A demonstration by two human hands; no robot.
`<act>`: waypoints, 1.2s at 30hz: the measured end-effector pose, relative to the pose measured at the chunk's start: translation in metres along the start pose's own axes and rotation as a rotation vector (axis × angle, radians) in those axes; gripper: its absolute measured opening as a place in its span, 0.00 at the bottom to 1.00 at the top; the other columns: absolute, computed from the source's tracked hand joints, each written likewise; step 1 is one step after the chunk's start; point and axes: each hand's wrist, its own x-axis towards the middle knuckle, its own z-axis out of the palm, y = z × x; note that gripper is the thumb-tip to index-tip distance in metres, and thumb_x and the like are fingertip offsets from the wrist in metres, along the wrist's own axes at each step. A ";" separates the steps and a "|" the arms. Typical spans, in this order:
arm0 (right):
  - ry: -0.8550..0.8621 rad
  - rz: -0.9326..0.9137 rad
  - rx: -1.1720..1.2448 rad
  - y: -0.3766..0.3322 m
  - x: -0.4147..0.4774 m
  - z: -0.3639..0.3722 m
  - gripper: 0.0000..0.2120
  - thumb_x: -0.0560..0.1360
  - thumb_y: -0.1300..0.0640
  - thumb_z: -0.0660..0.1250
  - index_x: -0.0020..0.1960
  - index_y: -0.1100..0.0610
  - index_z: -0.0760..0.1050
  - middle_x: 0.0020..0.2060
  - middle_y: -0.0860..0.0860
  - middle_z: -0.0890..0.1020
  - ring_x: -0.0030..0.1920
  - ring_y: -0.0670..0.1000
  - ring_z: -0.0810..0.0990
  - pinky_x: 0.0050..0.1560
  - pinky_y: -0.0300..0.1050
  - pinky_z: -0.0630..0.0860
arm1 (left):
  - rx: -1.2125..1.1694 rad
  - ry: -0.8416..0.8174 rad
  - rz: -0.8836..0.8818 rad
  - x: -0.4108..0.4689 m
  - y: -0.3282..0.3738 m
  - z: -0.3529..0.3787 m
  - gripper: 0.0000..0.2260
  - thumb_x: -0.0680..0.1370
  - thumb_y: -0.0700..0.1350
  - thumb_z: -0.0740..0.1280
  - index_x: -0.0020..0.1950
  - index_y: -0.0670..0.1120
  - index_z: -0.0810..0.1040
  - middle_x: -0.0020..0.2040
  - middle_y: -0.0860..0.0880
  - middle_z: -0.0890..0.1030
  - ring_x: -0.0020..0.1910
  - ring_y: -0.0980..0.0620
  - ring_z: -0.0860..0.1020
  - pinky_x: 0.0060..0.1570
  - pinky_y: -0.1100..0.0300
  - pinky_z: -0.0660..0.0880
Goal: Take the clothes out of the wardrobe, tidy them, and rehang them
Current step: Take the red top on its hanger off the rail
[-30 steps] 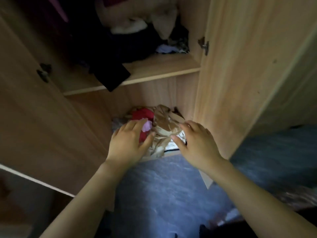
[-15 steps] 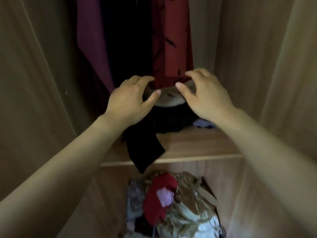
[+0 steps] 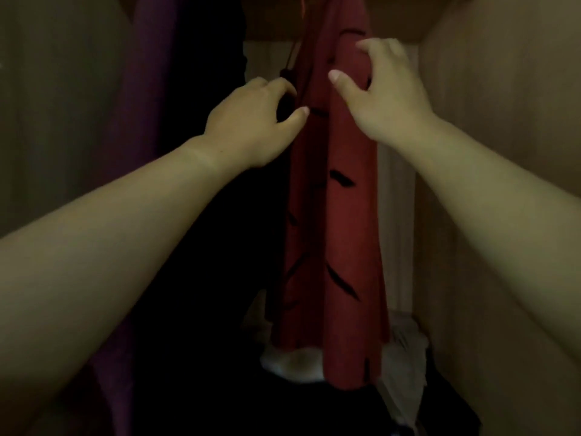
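A long red garment (image 3: 339, 221) with black leaf marks hangs in the middle of the wardrobe. Both my hands are raised to its upper part. My left hand (image 3: 251, 121) is at the garment's left edge with fingers bent and thumb apart, over dark cloth. My right hand (image 3: 383, 89) reaches over the garment's upper right fold, fingertips at the fabric and thumb spread in front of it. Neither hand plainly grips anything. The hanger and the rail are out of sight above.
A purple garment (image 3: 141, 89) and a black one (image 3: 213, 42) hang to the left. Pale and dark clothes (image 3: 292, 363) are heaped on the shelf below. Wooden wardrobe walls (image 3: 503, 121) close in on both sides.
My view and both hands have risen from the bottom pile, past the shelf heap, up to the hanging red garment. The hands keep the same bent-finger pose.
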 end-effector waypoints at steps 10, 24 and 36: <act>0.062 -0.102 -0.221 0.040 0.094 0.038 0.29 0.74 0.46 0.66 0.69 0.59 0.65 0.65 0.56 0.68 0.64 0.54 0.70 0.63 0.43 0.64 | -0.275 0.092 -0.085 0.133 -0.027 0.083 0.23 0.78 0.58 0.58 0.69 0.49 0.69 0.67 0.40 0.71 0.66 0.41 0.70 0.64 0.54 0.66; -0.035 -0.069 -0.587 0.051 0.197 0.060 0.20 0.76 0.47 0.65 0.63 0.57 0.73 0.59 0.55 0.78 0.59 0.55 0.75 0.58 0.48 0.72 | -0.542 0.155 0.045 0.181 -0.059 0.159 0.24 0.79 0.58 0.56 0.75 0.56 0.60 0.75 0.48 0.60 0.74 0.47 0.58 0.71 0.54 0.57; -0.005 -0.058 -0.557 0.065 0.239 0.078 0.16 0.71 0.49 0.72 0.54 0.56 0.75 0.48 0.52 0.79 0.49 0.52 0.76 0.43 0.42 0.68 | -0.547 0.163 0.073 0.184 -0.076 0.178 0.24 0.78 0.58 0.58 0.74 0.59 0.60 0.76 0.51 0.57 0.74 0.49 0.56 0.72 0.53 0.58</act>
